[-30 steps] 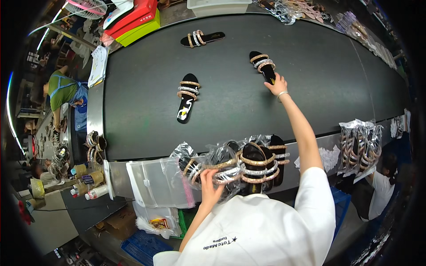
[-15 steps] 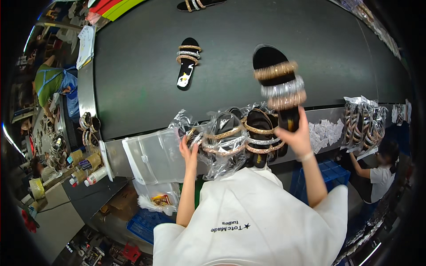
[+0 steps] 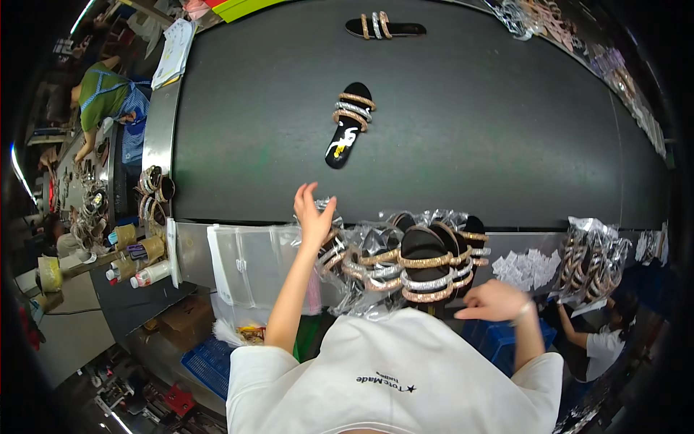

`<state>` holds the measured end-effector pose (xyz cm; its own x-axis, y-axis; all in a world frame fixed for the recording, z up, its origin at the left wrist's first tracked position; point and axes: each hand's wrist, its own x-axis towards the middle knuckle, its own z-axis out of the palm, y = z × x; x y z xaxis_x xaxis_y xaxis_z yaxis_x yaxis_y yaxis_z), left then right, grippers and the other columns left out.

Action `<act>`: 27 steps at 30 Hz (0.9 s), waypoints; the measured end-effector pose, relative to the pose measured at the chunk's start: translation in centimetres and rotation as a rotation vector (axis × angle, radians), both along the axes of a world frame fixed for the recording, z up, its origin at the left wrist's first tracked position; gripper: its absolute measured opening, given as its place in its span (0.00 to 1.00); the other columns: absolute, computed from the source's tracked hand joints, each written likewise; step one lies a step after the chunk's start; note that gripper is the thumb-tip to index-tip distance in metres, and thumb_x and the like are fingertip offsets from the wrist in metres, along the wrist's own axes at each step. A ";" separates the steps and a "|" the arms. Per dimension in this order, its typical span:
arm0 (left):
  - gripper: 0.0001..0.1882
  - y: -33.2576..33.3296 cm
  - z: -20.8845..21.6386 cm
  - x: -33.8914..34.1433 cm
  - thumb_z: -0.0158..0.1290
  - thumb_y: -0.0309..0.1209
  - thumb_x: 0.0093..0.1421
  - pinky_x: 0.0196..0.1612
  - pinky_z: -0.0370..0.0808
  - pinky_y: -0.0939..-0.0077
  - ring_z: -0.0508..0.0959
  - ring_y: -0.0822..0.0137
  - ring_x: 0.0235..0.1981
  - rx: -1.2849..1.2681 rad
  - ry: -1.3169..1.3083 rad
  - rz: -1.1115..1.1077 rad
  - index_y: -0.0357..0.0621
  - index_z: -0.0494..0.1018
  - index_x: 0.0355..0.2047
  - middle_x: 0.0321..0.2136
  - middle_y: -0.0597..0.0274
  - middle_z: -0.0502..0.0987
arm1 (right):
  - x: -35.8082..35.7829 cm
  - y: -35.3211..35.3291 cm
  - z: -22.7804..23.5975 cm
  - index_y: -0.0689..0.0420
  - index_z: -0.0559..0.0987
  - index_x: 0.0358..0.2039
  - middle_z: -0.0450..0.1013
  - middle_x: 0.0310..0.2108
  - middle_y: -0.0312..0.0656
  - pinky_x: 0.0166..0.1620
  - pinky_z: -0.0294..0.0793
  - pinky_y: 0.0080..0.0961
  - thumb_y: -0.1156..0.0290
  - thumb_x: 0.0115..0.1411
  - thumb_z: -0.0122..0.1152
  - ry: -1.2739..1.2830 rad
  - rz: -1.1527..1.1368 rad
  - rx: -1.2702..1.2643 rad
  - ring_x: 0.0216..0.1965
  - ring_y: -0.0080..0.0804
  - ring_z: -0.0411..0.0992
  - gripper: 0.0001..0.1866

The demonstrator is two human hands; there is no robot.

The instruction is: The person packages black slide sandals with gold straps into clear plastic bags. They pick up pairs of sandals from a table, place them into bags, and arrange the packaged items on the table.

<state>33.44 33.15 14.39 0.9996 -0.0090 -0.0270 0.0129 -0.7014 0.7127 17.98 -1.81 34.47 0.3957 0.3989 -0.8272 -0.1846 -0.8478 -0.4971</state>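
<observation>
A row of black slide sandals [image 3: 425, 249] with gold and silver glitter straps lies along the near edge of the belt, some in clear plastic bags [image 3: 369, 286]. Over the left end of this row, my left hand [image 3: 314, 217] reaches toward the belt, open, fingers spread; a bagged sandal [image 3: 331, 246] shows partly beneath it. My right hand [image 3: 497, 300] is just right of the row, fingers loosely bent and apart, with nothing visible in it. Farther out on the belt, one sandal [image 3: 350, 126] lies lengthwise and another [image 3: 384, 27] lies sideways.
The dark belt [image 3: 238, 130] stretches across the front. Small white paper slips [image 3: 526, 270] lie on the ledge at right, beside more bagged sandals [image 3: 593, 260]. Clear plastic bags [image 3: 253, 260] lie at left. Blue crates [image 3: 213, 367] stand below. Other people [image 3: 108, 101] work at both sides.
The sandal lifted in my right hand is now down on the row, released, and that hand has drawn back toward me. My left hand has moved up toward the belt. The whole view has shifted.
</observation>
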 end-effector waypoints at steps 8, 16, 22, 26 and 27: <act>0.37 -5.5 -7.4 11.1 0.62 0.50 0.42 0.53 0.56 0.55 0.62 0.52 0.49 0.267 -0.113 -0.045 0.43 0.64 0.48 0.45 0.54 0.65 | 32.0 -3.8 -10.1 0.61 0.70 0.49 0.72 0.42 0.43 0.43 0.72 0.25 0.59 0.52 0.65 -0.867 -0.702 0.241 0.39 0.26 0.71 0.27; 0.37 -6.9 -10.1 11.0 0.61 0.52 0.39 0.53 0.56 0.56 0.63 0.54 0.48 0.432 -0.148 -0.062 0.45 0.65 0.46 0.44 0.55 0.65 | 54.9 -2.9 -29.4 0.61 0.59 0.58 0.67 0.52 0.50 0.51 0.70 0.32 0.56 0.43 0.72 -1.148 -1.066 0.210 0.49 0.39 0.69 0.47; 0.37 -7.2 -10.4 10.8 0.60 0.53 0.40 0.53 0.56 0.56 0.63 0.54 0.48 0.408 -0.122 -0.072 0.46 0.65 0.48 0.44 0.55 0.64 | 47.0 -0.6 -27.5 0.60 0.77 0.28 0.75 0.32 0.52 0.38 0.72 0.38 0.57 0.48 0.65 -0.985 -0.583 -0.103 0.34 0.47 0.74 0.18; 0.35 -7.4 -8.8 10.8 0.60 0.49 0.39 0.52 0.56 0.59 0.63 0.57 0.48 0.274 -0.065 -0.020 0.50 0.66 0.47 0.42 0.58 0.65 | 33.0 0.4 -16.4 0.59 0.74 0.24 0.68 0.20 0.30 0.25 0.62 0.16 0.65 0.53 0.62 -0.675 -1.036 0.330 0.22 0.15 0.63 0.11; 0.34 -7.6 -8.4 10.7 0.62 0.46 0.37 0.53 0.56 0.59 0.63 0.57 0.48 0.195 -0.107 0.016 0.50 0.67 0.46 0.41 0.58 0.65 | 29.1 0.4 -12.5 0.59 0.74 0.25 0.68 0.21 0.29 0.26 0.62 0.15 0.67 0.55 0.63 -0.675 -1.104 0.365 0.23 0.15 0.63 0.10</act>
<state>44.15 25.60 6.02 0.9968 0.0015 0.0800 -0.0438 -0.8265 0.5612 47.04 -1.36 21.99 0.9361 -0.2367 -0.2602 -0.3118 -0.2157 -0.9254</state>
